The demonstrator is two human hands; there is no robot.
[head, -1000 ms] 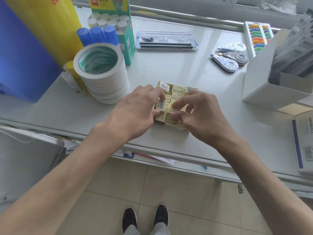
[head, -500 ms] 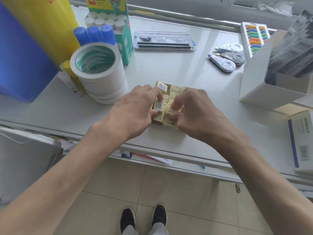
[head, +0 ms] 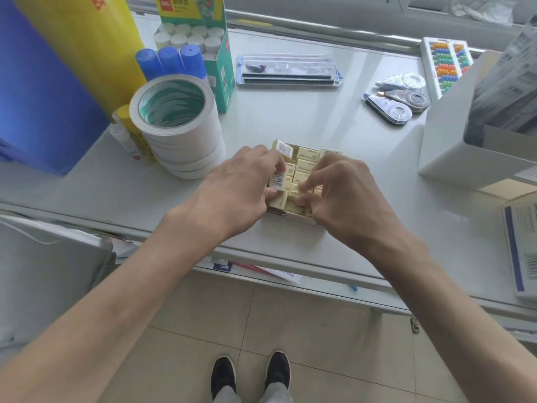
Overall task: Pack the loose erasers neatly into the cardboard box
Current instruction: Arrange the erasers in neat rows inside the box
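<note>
Fingers (head: 266,155), L hand (head: 235,187): pinch barcoded eraser (head: 278,179), upright, L side of cardboard box (head: 286,213). R hand (head: 345,196): fingertips (head: 303,186) pinch another eraser inside. Box near table (head: 290,123) front edge, erasers (head: 305,165) in rows; tape rolls (head: 177,132) to L.

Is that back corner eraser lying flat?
No, tilted: the back-left eraser sticks up crooked above the flat erasers in the cardboard box.

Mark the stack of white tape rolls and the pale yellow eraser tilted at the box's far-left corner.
Stack of white tape rolls (head: 186,146): head view, outer side wall.
Pale yellow tilted eraser (head: 284,148): head view, barcode label.
</note>
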